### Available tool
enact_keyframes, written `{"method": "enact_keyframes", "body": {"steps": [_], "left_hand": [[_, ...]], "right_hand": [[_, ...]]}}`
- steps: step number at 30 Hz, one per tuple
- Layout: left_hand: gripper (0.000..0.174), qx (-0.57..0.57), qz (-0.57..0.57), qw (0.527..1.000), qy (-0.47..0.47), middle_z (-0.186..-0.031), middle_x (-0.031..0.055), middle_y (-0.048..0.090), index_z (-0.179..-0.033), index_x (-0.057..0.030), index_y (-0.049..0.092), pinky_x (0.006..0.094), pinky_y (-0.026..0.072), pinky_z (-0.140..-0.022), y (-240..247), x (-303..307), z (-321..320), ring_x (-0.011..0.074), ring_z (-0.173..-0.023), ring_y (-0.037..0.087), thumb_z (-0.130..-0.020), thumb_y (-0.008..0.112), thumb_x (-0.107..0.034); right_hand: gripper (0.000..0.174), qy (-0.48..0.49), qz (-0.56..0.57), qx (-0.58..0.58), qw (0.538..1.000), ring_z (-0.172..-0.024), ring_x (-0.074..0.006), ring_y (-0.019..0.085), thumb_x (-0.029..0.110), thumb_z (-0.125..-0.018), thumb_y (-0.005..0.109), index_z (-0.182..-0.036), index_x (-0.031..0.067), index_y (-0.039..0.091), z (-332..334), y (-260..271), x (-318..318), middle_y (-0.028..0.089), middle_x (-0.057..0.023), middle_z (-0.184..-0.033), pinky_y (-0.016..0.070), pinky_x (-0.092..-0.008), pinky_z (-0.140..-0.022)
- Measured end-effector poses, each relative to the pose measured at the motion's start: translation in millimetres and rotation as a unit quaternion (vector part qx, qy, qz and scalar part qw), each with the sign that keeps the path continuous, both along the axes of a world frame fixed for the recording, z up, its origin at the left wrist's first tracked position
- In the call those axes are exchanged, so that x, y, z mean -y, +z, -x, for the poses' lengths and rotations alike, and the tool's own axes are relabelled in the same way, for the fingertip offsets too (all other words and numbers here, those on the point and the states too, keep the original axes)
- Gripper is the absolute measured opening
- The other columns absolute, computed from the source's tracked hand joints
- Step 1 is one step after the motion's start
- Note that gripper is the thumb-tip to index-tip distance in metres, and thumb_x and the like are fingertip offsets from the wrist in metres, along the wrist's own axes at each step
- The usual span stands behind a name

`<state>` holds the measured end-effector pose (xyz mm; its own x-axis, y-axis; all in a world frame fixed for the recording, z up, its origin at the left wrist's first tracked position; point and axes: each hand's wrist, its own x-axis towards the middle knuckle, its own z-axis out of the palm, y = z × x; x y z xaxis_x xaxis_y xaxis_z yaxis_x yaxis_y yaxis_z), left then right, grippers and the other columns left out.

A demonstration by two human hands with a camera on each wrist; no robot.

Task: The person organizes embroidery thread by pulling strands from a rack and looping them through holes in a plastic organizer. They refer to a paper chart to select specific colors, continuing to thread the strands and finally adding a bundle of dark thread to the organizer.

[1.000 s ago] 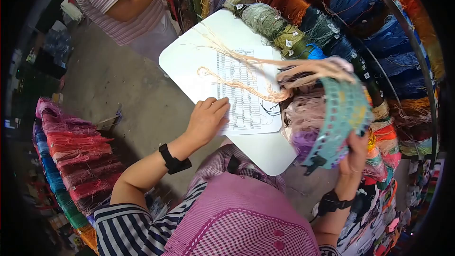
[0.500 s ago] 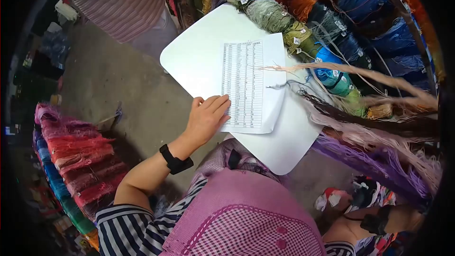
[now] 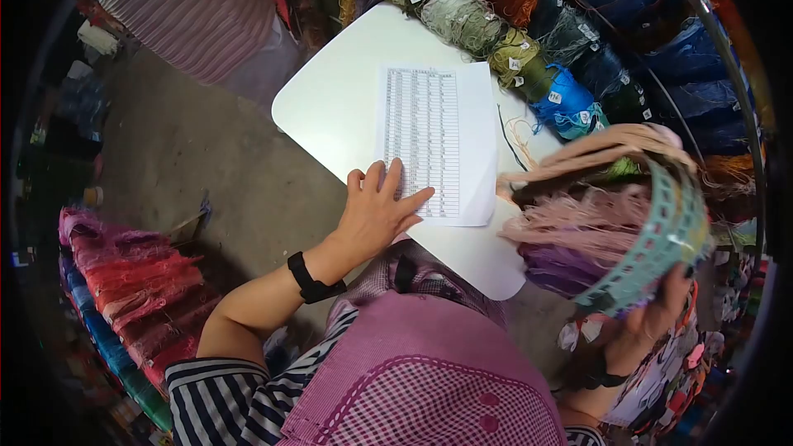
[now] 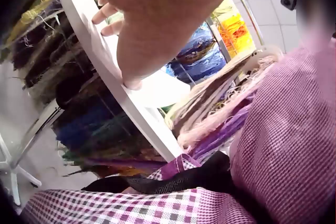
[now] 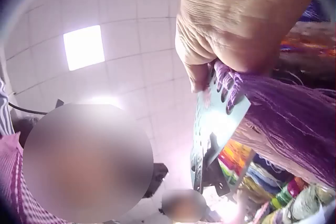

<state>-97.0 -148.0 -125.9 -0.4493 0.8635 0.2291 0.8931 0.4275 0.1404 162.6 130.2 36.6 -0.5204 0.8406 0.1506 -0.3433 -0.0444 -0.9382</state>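
My left hand (image 3: 376,206) lies with spread, straight fingers on a printed sheet of paper (image 3: 475,120), which rests on a white tabletop (image 3: 339,74). At the table's right side, my right hand (image 3: 665,301) grips a curved teal strip with punched holes (image 3: 640,256). Skeins of thread hang from the strip, with pale pink skeins (image 3: 578,219) above purple ones (image 3: 557,268). In the right wrist view, thumb and fingers hold the strip (image 5: 212,121) where purple thread (image 5: 289,108) loops through its holes. Loose peach ends reach the tabletop beside the paper.
Racks of labelled thread skeins (image 3: 462,25) curve along the table's far right edge. More skeins in red and pink (image 3: 136,281) hang at the left. Another person in a striped top (image 3: 190,16) stands beyond the table.
The strip with its skeins swung far out to the right, then came back to the table's right edge. Its loose ends no longer lie across the paper. My left fingers have spread wider.
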Motion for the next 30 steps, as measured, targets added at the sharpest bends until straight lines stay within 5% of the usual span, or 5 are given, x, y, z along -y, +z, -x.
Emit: {"method": "enact_keyframes", "body": {"steps": [3,11,22,27,30], "left_hand": [[0.047,0.009,-0.004,1.0,-0.006,-0.129,0.0171,0.044,-0.126,-0.0343,0.055,0.0464,0.0329,-0.083,0,0,1,0.0333,-0.111,0.043,-0.081,0.066,-0.041],[0.047,0.026,-0.012,0.999,-0.019,-0.131,0.0175,0.044,-0.124,-0.0318,0.059,0.0492,0.0329,-0.087,2,-8,6,0.0358,-0.113,0.043,-0.078,0.069,-0.036],[0.046,0.066,-0.047,0.989,-0.121,-0.121,0.0077,0.058,-0.118,-0.0173,0.062,0.0456,0.033,-0.087,33,-56,-12,0.0269,-0.111,0.051,-0.073,0.072,-0.015],[0.034,0.129,-0.028,0.974,-0.186,-0.111,0.0067,0.064,-0.109,-0.0123,0.067,0.0398,0.0371,-0.082,55,-89,-37,0.0247,-0.104,0.055,-0.075,0.071,-0.016],[0.023,0.23,-0.018,0.952,-0.2,-0.098,0.0091,0.069,-0.1,-0.0075,0.07,0.0383,0.0416,-0.077,85,-102,-48,0.0266,-0.091,0.061,-0.079,0.069,-0.016]], "right_hand": [[0.059,0.02,0.044,0.062,0.997,-0.107,-0.0241,0.059,0.001,-0.082,0.065,-0.134,0.0014,0.037,26,-27,17,0.057,-0.0137,-0.121,0.0467,-0.0396,-0.095],[0.039,0.188,0.22,0.223,0.931,-0.102,-0.0155,0.06,0.007,-0.092,0.059,-0.128,0.0024,0.047,49,-140,24,0.059,-0.0088,-0.119,0.0489,-0.0314,-0.089],[0.036,0.176,0.187,0.166,0.952,-0.094,-0.0148,0.062,0.012,-0.092,0.06,-0.124,-0.0008,0.05,17,-177,18,0.062,-0.0086,-0.112,0.0506,-0.0295,-0.082],[0.04,0.025,-0.103,0.46,0.881,-0.079,-0.0142,0.062,0.025,-0.082,0.074,-0.11,0.0023,0.057,-9,-146,5,0.066,-0.0092,-0.096,0.0501,-0.0268,-0.071],[0.025,-0.101,-0.081,0.315,0.94,-0.077,-0.0095,0.061,0.017,-0.084,0.071,-0.102,0.0022,0.06,-59,-168,-40,0.066,-0.0051,-0.089,0.0496,-0.0241,-0.067]]}}
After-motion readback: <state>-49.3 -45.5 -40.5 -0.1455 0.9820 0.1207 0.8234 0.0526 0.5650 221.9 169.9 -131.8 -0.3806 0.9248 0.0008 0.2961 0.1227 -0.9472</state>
